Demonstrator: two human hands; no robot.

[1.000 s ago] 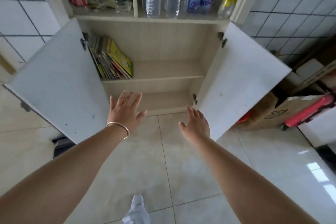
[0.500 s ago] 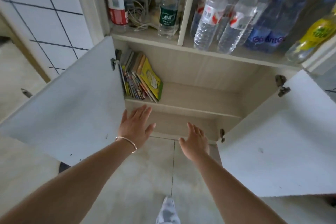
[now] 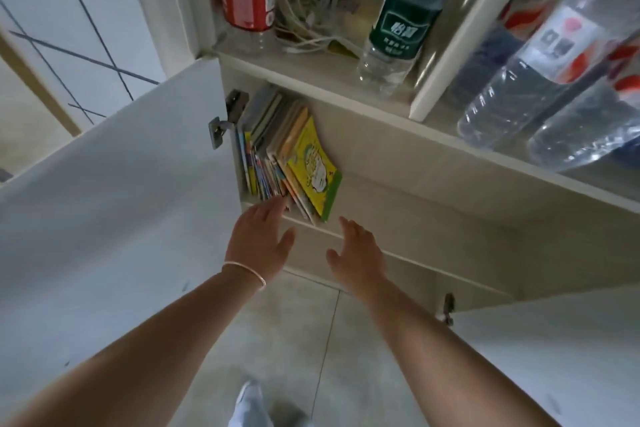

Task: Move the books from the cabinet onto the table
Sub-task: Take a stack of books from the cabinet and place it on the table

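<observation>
Hands reaching at pale wooden cabinet (image 3: 398,149), left hand (image 3: 258,239) spread with fingertips nearing leaning colourful paperback books (image 3: 287,156) on left shelf end, right hand (image 3: 356,253) spreading open, gripping nothing.

Both forearms were bare, no sleeves in view. Left hand (image 3: 258,236) had a thin silver bangle (image 3: 244,272) round the wrist, plain, no charms. Right hand (image 3: 356,253) wore nothing, no rings seen on either. At btm edge, a pale grey-white shoe (image 3: 250,404), blurred.
</observation>
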